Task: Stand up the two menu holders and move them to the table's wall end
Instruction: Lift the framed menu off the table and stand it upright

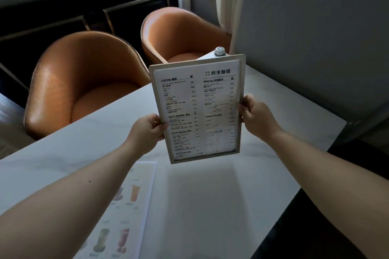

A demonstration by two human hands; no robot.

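Now I see the framed menu holder (197, 109) up in the air over the white table (210, 206), standing tall with its drink list page inside facing me. My left hand (147, 132) pinches its left edge and my right hand (255, 115) pinches its right edge. The second menu holder (124, 212) lies flat on the table near me. A small call button (220, 51) sits at the wall end.

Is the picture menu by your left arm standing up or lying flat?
Lying flat. The picture menu rests face-up on the table, beside the left arm.
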